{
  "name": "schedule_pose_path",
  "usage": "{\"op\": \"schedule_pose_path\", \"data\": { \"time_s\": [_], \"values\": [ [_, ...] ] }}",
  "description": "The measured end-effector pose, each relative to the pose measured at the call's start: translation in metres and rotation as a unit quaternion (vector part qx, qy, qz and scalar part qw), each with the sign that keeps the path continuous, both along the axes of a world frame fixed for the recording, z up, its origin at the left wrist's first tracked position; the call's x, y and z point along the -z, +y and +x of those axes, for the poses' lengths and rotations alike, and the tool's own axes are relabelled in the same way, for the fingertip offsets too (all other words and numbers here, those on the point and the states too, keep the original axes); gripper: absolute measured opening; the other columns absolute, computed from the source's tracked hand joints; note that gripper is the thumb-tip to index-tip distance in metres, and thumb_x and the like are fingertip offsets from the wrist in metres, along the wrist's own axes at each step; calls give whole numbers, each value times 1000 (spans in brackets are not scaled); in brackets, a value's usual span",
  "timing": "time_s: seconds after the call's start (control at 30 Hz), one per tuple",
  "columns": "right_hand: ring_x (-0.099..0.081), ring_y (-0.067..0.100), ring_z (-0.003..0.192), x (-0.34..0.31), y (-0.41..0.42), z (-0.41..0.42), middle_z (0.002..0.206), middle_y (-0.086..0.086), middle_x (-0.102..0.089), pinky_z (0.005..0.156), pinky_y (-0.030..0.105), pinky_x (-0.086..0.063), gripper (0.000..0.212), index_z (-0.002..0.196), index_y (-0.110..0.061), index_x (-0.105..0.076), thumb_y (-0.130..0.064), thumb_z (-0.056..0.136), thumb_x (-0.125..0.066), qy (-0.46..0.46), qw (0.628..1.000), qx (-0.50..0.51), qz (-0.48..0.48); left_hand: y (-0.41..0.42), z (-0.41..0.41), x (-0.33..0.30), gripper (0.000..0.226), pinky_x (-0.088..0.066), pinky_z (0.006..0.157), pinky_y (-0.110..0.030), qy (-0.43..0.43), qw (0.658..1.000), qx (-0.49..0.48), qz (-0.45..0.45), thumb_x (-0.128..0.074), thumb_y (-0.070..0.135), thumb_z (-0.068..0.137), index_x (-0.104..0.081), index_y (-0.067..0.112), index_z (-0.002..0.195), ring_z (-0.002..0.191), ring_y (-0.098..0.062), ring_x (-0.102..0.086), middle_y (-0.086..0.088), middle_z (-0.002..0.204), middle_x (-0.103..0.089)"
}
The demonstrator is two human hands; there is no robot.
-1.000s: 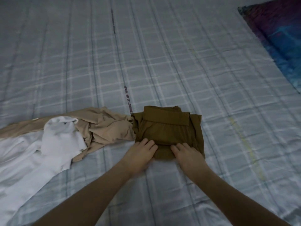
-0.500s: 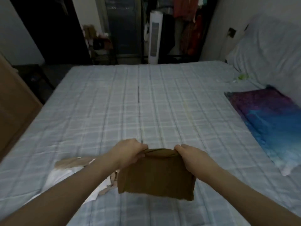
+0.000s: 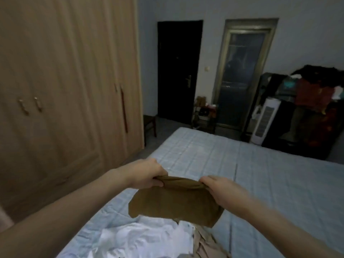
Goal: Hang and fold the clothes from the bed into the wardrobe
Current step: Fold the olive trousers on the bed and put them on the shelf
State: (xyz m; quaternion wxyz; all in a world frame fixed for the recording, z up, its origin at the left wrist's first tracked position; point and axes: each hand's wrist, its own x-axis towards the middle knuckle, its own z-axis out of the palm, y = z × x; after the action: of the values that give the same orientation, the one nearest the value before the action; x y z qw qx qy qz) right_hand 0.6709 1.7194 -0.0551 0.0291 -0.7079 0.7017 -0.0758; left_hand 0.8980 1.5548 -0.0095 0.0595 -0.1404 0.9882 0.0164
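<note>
Wardrobe: I see the wooden wardrobe (image 3: 61, 94) filling the left side, its doors closed, beside the bed's left edge.
Left hand: my left hand (image 3: 147, 174) has its fingers curled round the left end of the top fold of the brown folded garment (image 3: 173, 200), so this grip is pinching cloth.
Brown folded garment: it hangs in the air between both hands, above the bed's near end, not touching the bedding; its lower edge droops over the white clothes.
Right hand: my right hand (image 3: 223, 190) pinches the right end of the same top fold, fingers curled under the cloth.
White garment: a crumpled white garment (image 3: 141, 237) lies on the bed at its near edge, below the held piece.
Beige garment: a beige garment (image 3: 208, 244) lies just beside the white one, on its right, touching it.
Bed: the bed (image 3: 279, 183), under a pale blue checked cover, stretches away to the right.
Far wall: a dark door (image 3: 178, 71) and a glazed door (image 3: 242, 71) stand beyond the bed's far edge.
</note>
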Motion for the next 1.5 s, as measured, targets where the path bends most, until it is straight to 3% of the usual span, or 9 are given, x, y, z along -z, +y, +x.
{"op": "schedule_pose_path", "data": {
  "time_s": [0.13,0.23,0.33,0.47,0.7,0.9,1.03,1.4,1.5],
  "values": [
    [-58,15,101,-26,-60,99,115,-7,-57,85,34,-51,25,117,-36,-47,-19,99,-42,24,996,-80,-25,-9,131,-33,10,-40,68,-31,18,995,-91,-25,-54,35,95,-59,27,95,88,-10,-57,7,92,-64],
    [-59,19,99,-38,-98,187,114,-2,-58,83,36,-51,23,118,-30,-48,-18,99,-43,39,987,-153,-41,-6,238,-39,9,-38,69,-29,35,986,-162,-1,-55,35,95,-60,28,96,89,-7,-55,8,94,-65],
    [-60,22,94,-38,-126,286,110,1,-59,77,38,-51,22,118,-26,-48,-17,98,-45,45,966,-250,-48,8,351,-32,13,-47,75,-33,50,968,-245,11,-56,37,94,-61,25,96,89,-10,-58,7,95,-65],
    [-61,23,92,-32,-149,426,106,1,-61,74,40,-51,19,112,-27,-48,-16,97,-44,22,927,-371,-51,46,491,-19,13,-40,74,-29,36,933,-358,20,-54,36,97,-61,28,104,93,-10,-55,8,98,-63],
    [-60,25,95,-45,-155,645,105,3,-61,79,42,-50,14,108,-24,-51,-23,99,-41,-40,864,-502,-24,118,686,-23,24,-45,76,-31,15,842,-537,-39,-50,44,97,-58,34,118,104,-13,-56,10,108,-62],
    [-58,13,87,-64,-173,759,98,-7,-59,76,43,-52,12,98,-28,-54,-27,99,-42,-70,833,-549,-5,143,768,-34,16,-42,71,-33,11,779,-610,-142,-46,43,99,-54,38,111,102,-21,-59,7,106,-63],
    [-58,14,89,-74,-200,808,98,-6,-57,77,40,-51,13,97,-26,-53,-24,100,-41,-75,819,-568,-18,130,809,-36,22,-47,74,-36,14,740,-644,-193,-41,46,99,-51,39,118,102,-27,-61,3,108,-64],
    [-60,17,91,-93,-359,913,107,-4,-61,77,42,-53,14,105,-27,-56,-24,99,-44,-25,814,-577,-59,-17,910,-54,26,-51,77,-38,16,746,-644,-171,-45,47,98,-54,36,120,102,-23,-59,5,114,-61],
    [-61,18,92,-104,-405,935,110,-2,-61,77,42,-53,17,112,-23,-57,-21,99,-45,-24,815,-572,-88,-64,935,-66,24,-50,74,-39,32,746,-645,-165,-45,47,99,-55,38,119,97,-22,-60,6,107,-63]
  ]
}}
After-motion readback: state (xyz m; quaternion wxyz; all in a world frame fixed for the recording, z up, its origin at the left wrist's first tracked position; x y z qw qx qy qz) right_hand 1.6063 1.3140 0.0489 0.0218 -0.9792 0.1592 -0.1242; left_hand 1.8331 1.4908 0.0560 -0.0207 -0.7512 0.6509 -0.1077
